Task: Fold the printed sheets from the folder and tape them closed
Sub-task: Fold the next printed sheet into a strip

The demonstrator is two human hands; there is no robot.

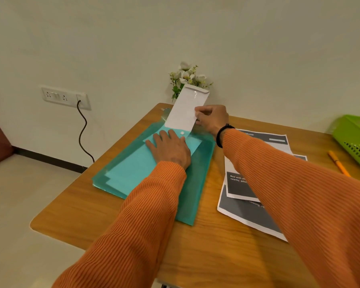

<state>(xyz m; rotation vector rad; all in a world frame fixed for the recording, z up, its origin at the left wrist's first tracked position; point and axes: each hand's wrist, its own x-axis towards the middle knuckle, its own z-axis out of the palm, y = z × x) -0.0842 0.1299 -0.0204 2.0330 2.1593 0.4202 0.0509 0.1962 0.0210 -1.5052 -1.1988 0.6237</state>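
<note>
A single head-worn wide-angle camera looks forward and down, close over the light wooden table (206, 246), facing the cream wall (258, 48) at twelve o'clock.

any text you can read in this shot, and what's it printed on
"ROOM", the tail of a heading cut off by the sleeve: top printed sheet, at its dark header.
"Bed with ol..." over "nearby, pillo...": white letters on the middle printed sheet, cut off by the sleeve.
A white line on the bottom printed sheet: too blurred to read.
White envelope, teal folder, wall socket panel: no readable text.
</note>
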